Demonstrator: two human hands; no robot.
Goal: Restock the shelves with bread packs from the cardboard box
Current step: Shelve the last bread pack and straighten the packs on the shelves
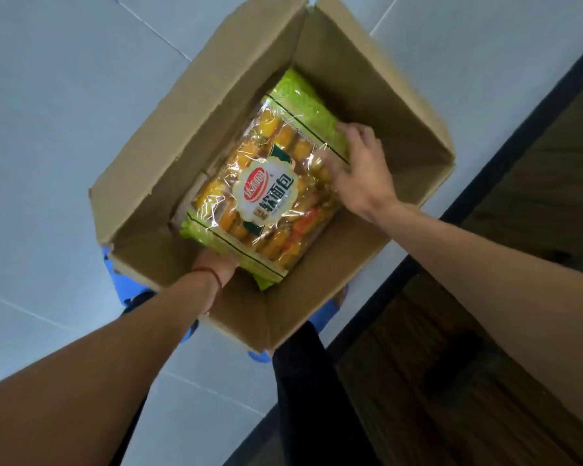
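The bread pack (266, 193) lies slantwise inside the open cardboard box (367, 105), a clear wrapper with green ends and a round white label in the middle, golden rolls showing through. It sits mid-box, its far green end toward the box's far corner and its near end toward the near-left wall. A strip of green wrapper shows just under its near end; whether that belongs to another pack I cannot tell.

The right hand (360, 173) grips the pack's right edge near the far end, thumb laid on the clear top and fingers (350, 129) bent over the green part; this area is blurred. The left hand (216, 264) meets the pack's near-left end, its fingers hidden beneath the wrapper, so how they lie cannot be told. A red band (212, 274) circles that wrist.

The box's flaps stand open. Blue plastic (125, 284) shows under the box's near corners. Pale tiled floor (48, 112) lies around, with dark wood panelling (485, 331) on the right.
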